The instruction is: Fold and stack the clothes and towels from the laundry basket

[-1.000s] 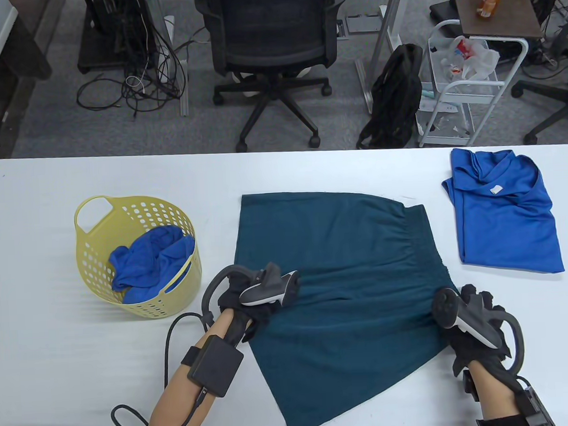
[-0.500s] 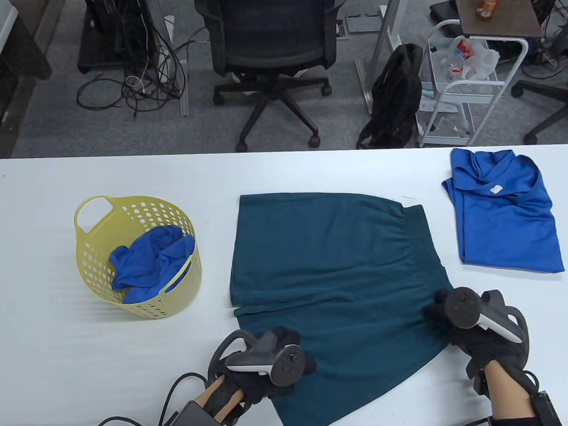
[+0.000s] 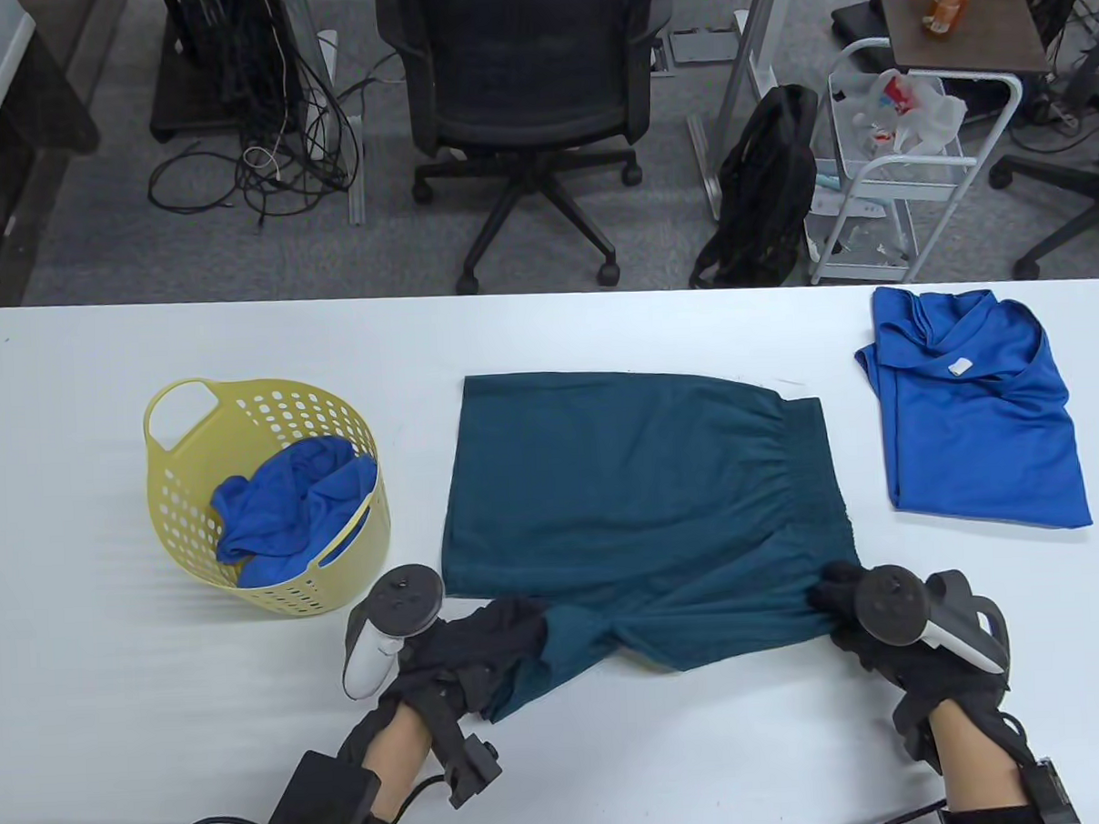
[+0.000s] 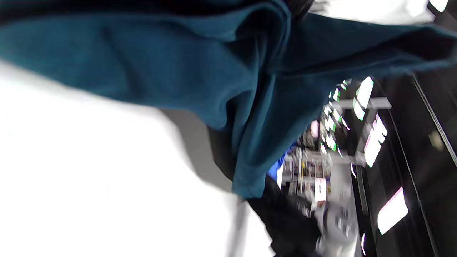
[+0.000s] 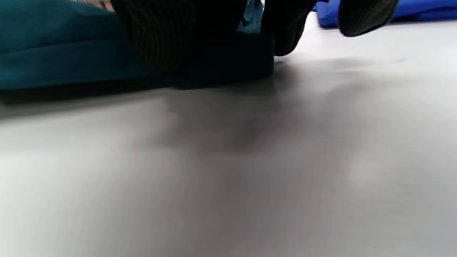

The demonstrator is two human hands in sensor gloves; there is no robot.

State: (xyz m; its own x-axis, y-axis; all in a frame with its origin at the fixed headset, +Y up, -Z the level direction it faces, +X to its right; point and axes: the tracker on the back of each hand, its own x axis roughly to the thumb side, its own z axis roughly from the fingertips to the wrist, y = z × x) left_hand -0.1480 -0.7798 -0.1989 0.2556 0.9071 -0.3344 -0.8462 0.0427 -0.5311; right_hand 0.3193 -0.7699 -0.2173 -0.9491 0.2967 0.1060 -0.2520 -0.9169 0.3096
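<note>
Dark teal shorts (image 3: 644,490) lie on the white table (image 3: 86,632), waistband to the right. My left hand (image 3: 486,638) grips the near leg's hem and holds it lifted and bunched; the cloth (image 4: 200,67) hangs in folds in the left wrist view. My right hand (image 3: 849,604) grips the near right corner by the waistband; its fingers (image 5: 192,39) press the teal cloth (image 5: 53,60) to the table. A yellow laundry basket (image 3: 271,497) at the left holds a crumpled blue garment (image 3: 285,505). A folded blue shirt (image 3: 977,411) lies at the right.
An office chair (image 3: 526,85), a black backpack (image 3: 767,184) and a white cart (image 3: 903,160) stand beyond the table's far edge. Cables trail from my left forearm (image 3: 330,804) at the bottom edge.
My left hand went from the shorts' left side down to the near leg, took hold of its hem and lifted it up and left. The near leg is now bunched. My right hand kept its hold.
</note>
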